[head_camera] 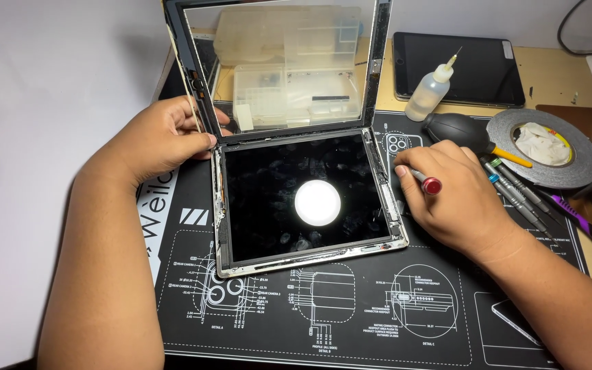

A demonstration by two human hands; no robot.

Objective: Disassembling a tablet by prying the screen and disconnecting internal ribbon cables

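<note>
A tablet body lies on a black printed work mat, its dark screen reflecting a round lamp. Its glass front panel is lifted upright at the far edge, like an open lid. My left hand grips that panel's left edge and holds it up. My right hand rests at the tablet's right edge, closed around a small screwdriver with a red cap, tip pointing toward the frame.
Right of the tablet lie several screwdrivers, a black air blower, a tape roll, a small squeeze bottle and purple tools. Another tablet lies at the back. Clear plastic boxes show through the glass.
</note>
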